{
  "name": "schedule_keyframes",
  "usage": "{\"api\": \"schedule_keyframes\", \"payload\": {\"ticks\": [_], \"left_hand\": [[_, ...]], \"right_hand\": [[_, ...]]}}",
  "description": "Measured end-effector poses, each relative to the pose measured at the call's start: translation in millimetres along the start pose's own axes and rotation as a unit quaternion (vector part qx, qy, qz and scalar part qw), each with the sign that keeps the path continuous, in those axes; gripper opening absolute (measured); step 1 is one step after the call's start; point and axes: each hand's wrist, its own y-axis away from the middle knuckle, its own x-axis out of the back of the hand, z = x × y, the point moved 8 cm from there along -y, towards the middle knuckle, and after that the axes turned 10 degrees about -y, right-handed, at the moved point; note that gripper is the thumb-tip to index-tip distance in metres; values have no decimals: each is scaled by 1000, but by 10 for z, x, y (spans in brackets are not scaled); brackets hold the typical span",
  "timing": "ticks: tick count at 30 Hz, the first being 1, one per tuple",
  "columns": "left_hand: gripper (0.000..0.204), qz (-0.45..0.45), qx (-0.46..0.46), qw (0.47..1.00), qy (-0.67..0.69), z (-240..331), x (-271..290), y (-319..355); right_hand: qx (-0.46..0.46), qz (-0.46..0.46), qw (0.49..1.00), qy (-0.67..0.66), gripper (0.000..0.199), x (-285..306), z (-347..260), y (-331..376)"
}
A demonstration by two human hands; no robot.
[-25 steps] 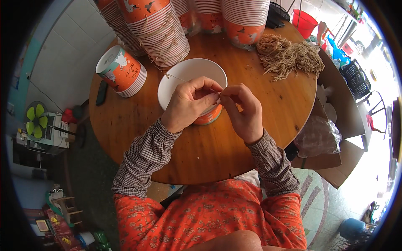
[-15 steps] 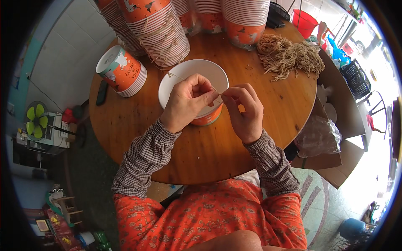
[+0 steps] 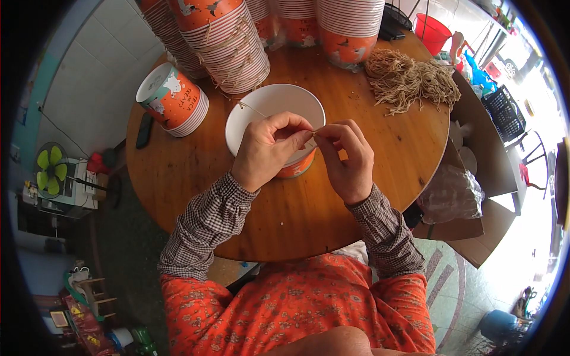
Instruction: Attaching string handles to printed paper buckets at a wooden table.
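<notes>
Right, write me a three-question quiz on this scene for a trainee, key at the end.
1. Short answer: What do the left hand and the right hand pinch between their fingertips?
2. True or false: The inside of the open bucket below the hands is orange.
3. Multiple choice: Where on the wooden table does the tangled bundle of string lie?
A) To the left of the open bucket
B) Inside the open bucket
C) To the right of the open bucket, toward the far edge

Key:
1. A thin tan cord.
2. False; it is white inside.
3. C
</notes>
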Motion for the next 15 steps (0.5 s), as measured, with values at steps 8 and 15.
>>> {"api": "schedule_keyframes", "payload": {"ticks": [8, 15], "left_hand": [[12, 2, -36, 996, -81, 148, -21, 17], [11, -60, 42, 997, 16, -70, -46, -38]], "right_hand": [[-27, 6, 999, -19, 9, 12, 56, -16], [-99, 11, 991, -87, 10, -28, 184, 13]]}}
